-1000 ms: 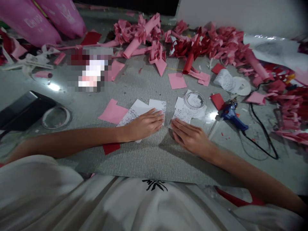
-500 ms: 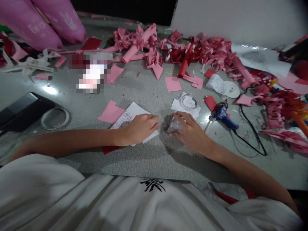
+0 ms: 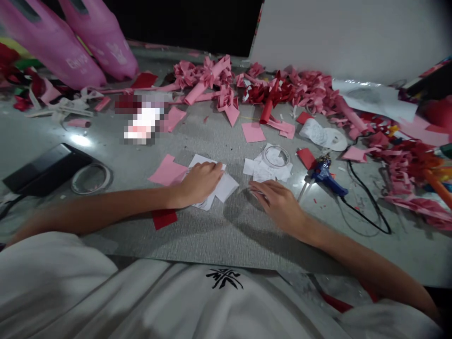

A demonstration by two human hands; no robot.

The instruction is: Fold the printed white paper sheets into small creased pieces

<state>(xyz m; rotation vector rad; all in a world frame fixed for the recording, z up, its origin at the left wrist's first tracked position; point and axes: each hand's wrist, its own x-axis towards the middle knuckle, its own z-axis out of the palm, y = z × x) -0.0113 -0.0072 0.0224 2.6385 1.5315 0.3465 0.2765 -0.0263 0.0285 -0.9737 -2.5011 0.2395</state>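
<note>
My left hand (image 3: pixel 199 183) rests with curled fingers on a small stack of white printed paper pieces (image 3: pixel 222 187) on the grey mat (image 3: pixel 212 230). A pink paper sheet (image 3: pixel 166 172) lies just left of that stack, and a red scrap (image 3: pixel 164 218) shows below my wrist. My right hand (image 3: pixel 278 203) lies flat on the mat with fingers stretched out, its fingertips over the thin edge of a small white piece (image 3: pixel 257 192). More white printed pieces (image 3: pixel 254 168) sit just beyond it, with a clear tape ring (image 3: pixel 278 156) on top.
A blue glue gun (image 3: pixel 326 175) with a black cable (image 3: pixel 367 207) lies right of my right hand. Pink and red paper curls (image 3: pixel 282 89) are heaped along the back. A black device (image 3: pixel 45 168) and another tape ring (image 3: pixel 91 178) sit left. Pink bags (image 3: pixel 88 52) stand far left.
My left hand has pulled the white pieces in and curled over them. My right hand lifted a small white piece, then laid it down and flattened. The view has tilted upward.
</note>
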